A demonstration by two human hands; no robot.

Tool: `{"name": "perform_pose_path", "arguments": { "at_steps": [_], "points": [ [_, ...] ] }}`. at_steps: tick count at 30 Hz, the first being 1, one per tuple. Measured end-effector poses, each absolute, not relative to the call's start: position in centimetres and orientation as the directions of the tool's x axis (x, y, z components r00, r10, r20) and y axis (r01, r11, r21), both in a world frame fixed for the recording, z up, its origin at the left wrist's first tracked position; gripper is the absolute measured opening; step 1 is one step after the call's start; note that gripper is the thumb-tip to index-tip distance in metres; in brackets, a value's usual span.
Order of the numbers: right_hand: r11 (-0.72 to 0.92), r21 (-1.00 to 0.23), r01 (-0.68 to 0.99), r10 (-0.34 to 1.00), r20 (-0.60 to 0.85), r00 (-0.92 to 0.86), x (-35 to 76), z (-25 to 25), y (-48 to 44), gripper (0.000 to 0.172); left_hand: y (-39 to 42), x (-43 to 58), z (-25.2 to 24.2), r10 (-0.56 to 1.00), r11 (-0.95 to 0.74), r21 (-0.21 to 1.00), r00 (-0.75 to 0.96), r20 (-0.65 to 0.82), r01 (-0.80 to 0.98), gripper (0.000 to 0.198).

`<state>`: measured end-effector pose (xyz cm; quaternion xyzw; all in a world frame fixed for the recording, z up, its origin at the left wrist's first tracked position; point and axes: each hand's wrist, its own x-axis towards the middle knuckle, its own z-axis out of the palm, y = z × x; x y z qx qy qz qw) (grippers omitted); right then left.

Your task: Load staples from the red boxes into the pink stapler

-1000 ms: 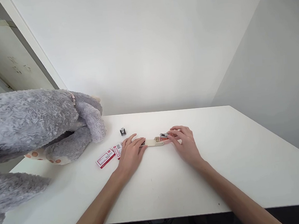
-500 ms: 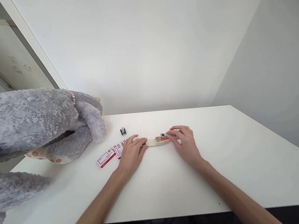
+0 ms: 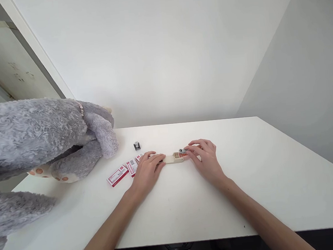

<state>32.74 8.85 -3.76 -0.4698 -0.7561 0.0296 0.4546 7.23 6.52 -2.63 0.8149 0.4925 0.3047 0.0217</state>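
Note:
A cream stapler (image 3: pixel 170 159) lies opened out flat across the middle of the table, with an orange-brown inside and a silver metal part showing at its right half. My left hand (image 3: pixel 147 167) is closed on the stapler's left end, thumb on the near side and fingers on the far side. At the right half, my right hand (image 3: pixel 206 158) pinches the stapler beside the metal part; its fingers partly hide that end. Left of my left hand lie small white-and-red staple boxes (image 3: pixel 117 176), one partly behind the hand.
A small black-and-silver object (image 3: pixel 137 146), perhaps a staple remover, lies farther back. A big grey plush toy (image 3: pixel 38 128) takes up the left side of the white table (image 3: pixel 180 213). Behind the table rises a white wall (image 3: pixel 161 63).
My right fingers have shifted very slightly at the stapler's right half, and the silver part there sits a little differently. My left hand stays on the left end.

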Motion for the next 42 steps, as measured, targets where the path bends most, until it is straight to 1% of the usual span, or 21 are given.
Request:
{"name": "perform_pose_path", "arguments": {
  "at_steps": [3,6,9,11,14,16,18,21,27,32,36,42],
  "points": [
    [0.554,-0.479,0.681,0.744,0.652,-0.147,32.7,-3.9,8.8,0.026,6.4,7.3,-2.5,0.825,-0.505,0.347,0.324,0.462,0.791,0.029],
    [0.545,-0.515,0.662,0.760,0.637,-0.129,32.6,-3.8,8.7,0.026,6.3,7.3,-2.3,0.857,-0.465,0.372,0.304,0.416,0.803,0.029],
    [0.499,-0.615,0.610,0.799,0.599,-0.051,32.5,-3.4,8.6,0.027,6.3,7.4,-2.1,0.880,-0.434,0.383,0.291,0.376,0.816,0.029],
    [0.418,-0.737,0.531,0.858,0.512,0.035,32.6,-3.0,8.5,0.031,6.2,7.5,-2.0,0.884,-0.429,0.384,0.291,0.367,0.818,0.028],
    [0.231,-0.902,0.364,0.942,0.300,0.148,32.8,-2.4,8.5,0.043,6.2,7.6,-1.9,0.884,-0.429,0.390,0.290,0.367,0.815,0.028],
    [0.115,-0.956,0.271,0.969,0.168,0.181,33.0,-2.2,8.5,0.050,6.2,7.6,-1.8,0.886,-0.425,0.392,0.286,0.366,0.816,0.027],
    [0.036,-0.979,0.199,0.981,0.073,0.179,33.0,-2.2,8.6,0.053,6.2,7.7,-1.8,0.888,-0.421,0.394,0.283,0.363,0.817,0.027],
    [-0.001,-0.995,0.095,0.987,0.014,0.160,33.0,-2.4,8.7,0.052,6.1,7.7,-1.8,0.893,-0.417,0.401,0.283,0.351,0.816,0.027],
    [0.061,-0.989,-0.135,0.990,0.043,0.136,32.8,-2.1,8.9,0.044,6.1,7.6,-1.7,0.890,-0.430,0.418,0.300,0.343,0.800,0.027],
    [0.135,-0.971,-0.199,0.986,0.112,0.121,32.7,-1.5,8.5,0.043,6.0,7.5,-1.9,0.891,-0.436,0.435,0.308,0.334,0.788,0.030],
    [0.206,-0.966,-0.158,0.976,0.193,0.096,32.5,-1.0,8.1,0.038,6.0,7.5,-2.0,0.899,-0.424,0.466,0.300,0.319,0.777,0.034],
    [0.273,-0.962,-0.015,0.962,0.273,0.007,32.3,-0.8,7.7,0.037,5.7,7.7,-1.4,0.906,-0.423,0.494,0.342,0.250,0.760,0.039]
  ]
}}
